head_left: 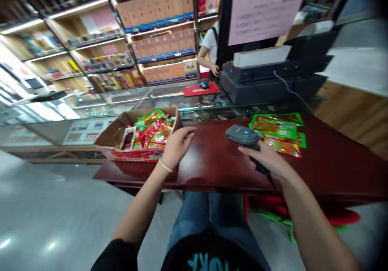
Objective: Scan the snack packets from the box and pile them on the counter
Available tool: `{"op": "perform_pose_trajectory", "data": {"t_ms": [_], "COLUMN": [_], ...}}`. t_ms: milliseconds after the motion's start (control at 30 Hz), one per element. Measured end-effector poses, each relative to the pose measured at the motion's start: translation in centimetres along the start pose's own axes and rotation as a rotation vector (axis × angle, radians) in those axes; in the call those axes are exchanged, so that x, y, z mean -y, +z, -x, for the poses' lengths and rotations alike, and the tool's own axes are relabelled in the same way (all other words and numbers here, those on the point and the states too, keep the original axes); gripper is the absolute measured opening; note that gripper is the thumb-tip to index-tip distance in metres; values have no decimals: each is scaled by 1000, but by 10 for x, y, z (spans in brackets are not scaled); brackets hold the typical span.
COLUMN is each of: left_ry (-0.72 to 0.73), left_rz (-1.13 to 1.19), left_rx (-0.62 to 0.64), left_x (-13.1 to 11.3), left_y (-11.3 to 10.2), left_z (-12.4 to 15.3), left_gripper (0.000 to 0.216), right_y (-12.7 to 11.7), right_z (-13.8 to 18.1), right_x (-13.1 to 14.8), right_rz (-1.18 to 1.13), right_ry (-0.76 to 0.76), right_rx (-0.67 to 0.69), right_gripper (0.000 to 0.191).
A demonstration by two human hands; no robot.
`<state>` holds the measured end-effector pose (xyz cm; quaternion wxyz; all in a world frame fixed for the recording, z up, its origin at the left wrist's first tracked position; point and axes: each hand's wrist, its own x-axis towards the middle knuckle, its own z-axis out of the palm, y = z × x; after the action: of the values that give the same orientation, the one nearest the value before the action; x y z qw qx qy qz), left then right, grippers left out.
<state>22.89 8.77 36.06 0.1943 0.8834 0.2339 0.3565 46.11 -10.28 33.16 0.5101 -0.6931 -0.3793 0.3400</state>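
Observation:
My right hand [271, 157] is wrapped round the handle of a dark grey barcode scanner [242, 134], which has a small blue light glowing on top. Its head points left over the dark red table [212, 153]. Several flat food packets [274, 127] in green, orange and red wrappers lie just beyond that hand. Beside the right side of an open cardboard box [130, 154], my left hand [178, 145] hovers with loosely bent fingers and nothing visible in it. More shiny packets [151, 129] fill the box in a loose heap.
Behind the table runs a glass counter [136, 95] with a red mat [197, 89] and a computer mouse on it. A black register [273, 85] stands at the back right, below a pink notice [263, 10]. Another person [209, 46] stands behind the counter.

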Motion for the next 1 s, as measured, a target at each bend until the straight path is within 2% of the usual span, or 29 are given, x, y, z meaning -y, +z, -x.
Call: {"op": "perform_pose_trajectory", "data": {"t_ms": [167,300,400,567,667,733,800,900,1000], "left_ry": [-228,-381,-400,-470,-452,-445,-440,-405,-327], "left_rz": [-110,-125,-159,-389,-523,-508,-473,-416,-266], "left_rx": [-135,-115,14,371,425,419,349,88,-228], "left_x": [65,107,132,162,171,173,174,166,138], "left_y": [-72,-100,-101,-72,-56,-52,-54,-62,-69], "left_z": [22,24,9,-19,-26,-27,-27,-26,-28], "left_gripper": [23,22,27,52,77,78,57,26,25], "right_y": [48,73,84,92,94,95,94,89,79], "right_z": [-26,-43,-53,-64,-66,-68,-70,-78,-89], "right_x": [20,28,30,33,35,35,34,25,14], "right_rz": [56,133,145,157,151,149,160,173,176], "right_ry": [-78,-129,-151,-180,-170,-169,-166,-166,-172], "right_rx": [124,217,254,278,268,268,266,241,213], "right_gripper": [36,32,32,31,30,28,26,25,25]}}
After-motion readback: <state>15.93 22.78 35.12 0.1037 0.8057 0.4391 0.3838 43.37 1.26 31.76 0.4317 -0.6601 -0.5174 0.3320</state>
